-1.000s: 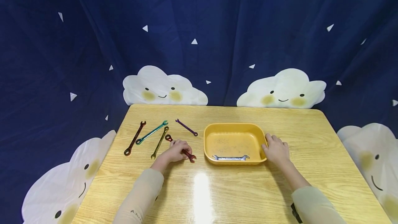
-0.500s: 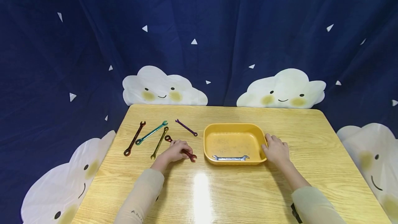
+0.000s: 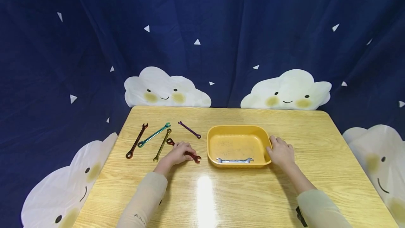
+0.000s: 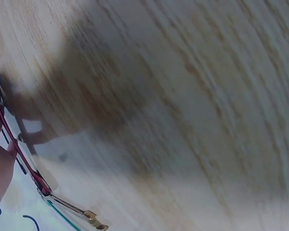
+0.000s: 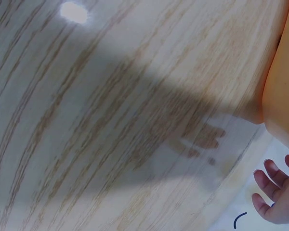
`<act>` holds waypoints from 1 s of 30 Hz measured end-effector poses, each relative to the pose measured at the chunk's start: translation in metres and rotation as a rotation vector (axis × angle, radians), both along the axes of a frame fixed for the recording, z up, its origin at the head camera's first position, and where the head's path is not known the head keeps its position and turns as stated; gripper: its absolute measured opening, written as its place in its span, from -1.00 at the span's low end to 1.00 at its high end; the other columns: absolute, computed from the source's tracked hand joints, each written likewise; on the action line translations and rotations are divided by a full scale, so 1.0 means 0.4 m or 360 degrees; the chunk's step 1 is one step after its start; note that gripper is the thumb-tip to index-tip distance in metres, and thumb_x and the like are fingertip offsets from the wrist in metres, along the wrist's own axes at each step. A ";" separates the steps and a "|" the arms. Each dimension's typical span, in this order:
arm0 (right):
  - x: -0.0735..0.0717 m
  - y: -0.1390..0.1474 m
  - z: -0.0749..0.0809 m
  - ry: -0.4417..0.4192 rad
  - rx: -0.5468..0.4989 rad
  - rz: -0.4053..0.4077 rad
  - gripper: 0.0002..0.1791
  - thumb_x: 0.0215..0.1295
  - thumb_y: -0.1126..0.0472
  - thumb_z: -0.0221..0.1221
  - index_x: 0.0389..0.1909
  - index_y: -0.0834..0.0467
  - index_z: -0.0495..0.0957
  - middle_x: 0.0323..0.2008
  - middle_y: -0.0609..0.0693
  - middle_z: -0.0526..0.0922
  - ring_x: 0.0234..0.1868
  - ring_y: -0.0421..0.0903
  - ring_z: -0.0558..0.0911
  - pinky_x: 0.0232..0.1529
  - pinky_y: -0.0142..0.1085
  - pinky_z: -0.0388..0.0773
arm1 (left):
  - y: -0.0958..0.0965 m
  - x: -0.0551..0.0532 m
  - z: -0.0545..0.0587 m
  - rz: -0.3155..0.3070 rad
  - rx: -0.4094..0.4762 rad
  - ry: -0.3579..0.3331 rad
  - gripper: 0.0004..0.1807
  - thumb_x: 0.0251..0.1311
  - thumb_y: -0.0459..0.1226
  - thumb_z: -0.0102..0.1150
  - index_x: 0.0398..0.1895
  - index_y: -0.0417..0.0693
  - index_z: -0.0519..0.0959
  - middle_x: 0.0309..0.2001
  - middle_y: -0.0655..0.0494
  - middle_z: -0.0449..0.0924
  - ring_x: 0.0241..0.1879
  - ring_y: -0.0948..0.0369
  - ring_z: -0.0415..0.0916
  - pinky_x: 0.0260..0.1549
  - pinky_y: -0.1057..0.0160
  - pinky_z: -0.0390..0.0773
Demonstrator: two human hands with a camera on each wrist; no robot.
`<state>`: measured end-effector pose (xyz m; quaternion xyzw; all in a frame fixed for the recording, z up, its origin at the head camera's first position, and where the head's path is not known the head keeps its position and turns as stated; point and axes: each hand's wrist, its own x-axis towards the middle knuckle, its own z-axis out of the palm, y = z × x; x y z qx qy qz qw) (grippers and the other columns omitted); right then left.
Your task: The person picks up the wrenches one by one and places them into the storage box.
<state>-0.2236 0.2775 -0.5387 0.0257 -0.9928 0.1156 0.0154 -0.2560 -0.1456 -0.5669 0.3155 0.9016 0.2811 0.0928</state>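
Note:
In the head view my left hand (image 3: 181,153) grips a dark red combination wrench (image 3: 194,157) around its middle, its open end pointing right toward the yellow tray. The left wrist view shows the same red wrench (image 4: 14,139) along the fingers, close above its shadow. My right hand (image 3: 281,151) holds the right rim of the yellow plastic tray (image 3: 239,127), thumb over the inner side. In the right wrist view the other fingers (image 5: 274,178) spread loosely outside the tray wall. A silver open-end wrench (image 3: 235,160) lies inside the tray along its near wall.
Left of the tray lie a purple wrench (image 3: 189,130), a gold wrench (image 3: 162,145), a teal wrench (image 3: 154,135) and another dark red wrench (image 3: 137,140). The wooden table (image 3: 246,196) ends at a dark blue curtain (image 3: 221,38) with clouds.
The red wrench in my left hand has turned slightly toward level: its open end is a little higher, its ring end a little lower. My right hand and the tray stay put.

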 end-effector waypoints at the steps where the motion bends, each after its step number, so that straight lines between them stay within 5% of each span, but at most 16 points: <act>1: 0.000 0.000 0.000 -0.0001 -0.0002 -0.0001 -0.55 0.29 0.07 -0.08 0.11 0.25 0.26 -0.01 0.33 0.40 -0.03 0.30 0.41 -0.10 0.24 0.24 | 0.001 0.000 0.000 0.0000 0.0008 0.0002 -0.80 0.00 -0.23 0.26 -0.24 0.07 0.65 -0.29 0.21 0.47 -0.15 0.17 0.31 0.02 -0.03 0.11; 11: 0.001 0.000 0.000 0.0008 -0.0017 -0.0004 -0.56 0.29 0.07 -0.08 0.10 0.25 0.27 -0.01 0.32 0.40 -0.03 0.30 0.41 -0.09 0.24 0.23 | 0.009 0.000 0.000 0.0028 0.0082 0.0068 -0.75 0.01 -0.26 0.26 -0.19 -0.05 0.65 -0.28 0.13 0.48 -0.14 0.13 0.35 0.04 -0.09 0.15; 30: 0.003 -0.004 0.004 -0.0002 -0.0013 0.0006 -0.56 0.30 0.08 -0.08 0.09 0.25 0.26 -0.02 0.33 0.40 -0.03 0.31 0.41 -0.10 0.24 0.23 | 0.015 -0.006 0.001 0.0138 0.0073 0.0127 -0.74 0.02 -0.24 0.25 -0.16 -0.01 0.65 -0.27 0.14 0.50 -0.20 0.17 0.37 -0.07 0.10 0.29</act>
